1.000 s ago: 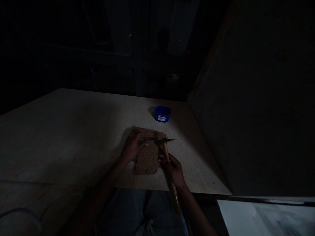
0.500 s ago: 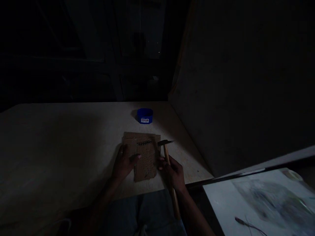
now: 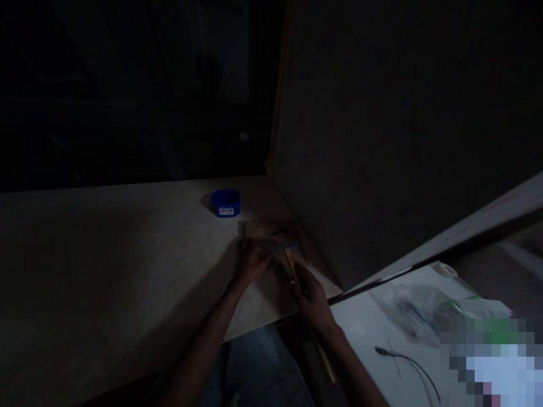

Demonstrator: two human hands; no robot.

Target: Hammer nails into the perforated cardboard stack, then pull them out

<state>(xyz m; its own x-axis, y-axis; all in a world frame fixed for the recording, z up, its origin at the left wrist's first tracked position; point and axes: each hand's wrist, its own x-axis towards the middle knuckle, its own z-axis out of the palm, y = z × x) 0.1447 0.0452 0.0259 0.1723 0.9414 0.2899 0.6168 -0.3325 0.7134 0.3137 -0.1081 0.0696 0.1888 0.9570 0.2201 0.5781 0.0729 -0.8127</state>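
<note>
The tabletop (image 3: 106, 254) lies open leftward; blue tub (image 3: 225, 205) ahead, dark panel (image 3: 382, 141) blocking rightward.

Can't see the middle of the hammer handle (image 3: 326, 363), my right hand (image 3: 313, 298) covers it. Left hand (image 3: 251, 264) hides part of the cardboard (image 3: 257, 230); the label (image 3: 226, 211) farther past it is too small to read. Right of my right hand, a pixelated patch (image 3: 500, 362) blots out stuff.
</note>
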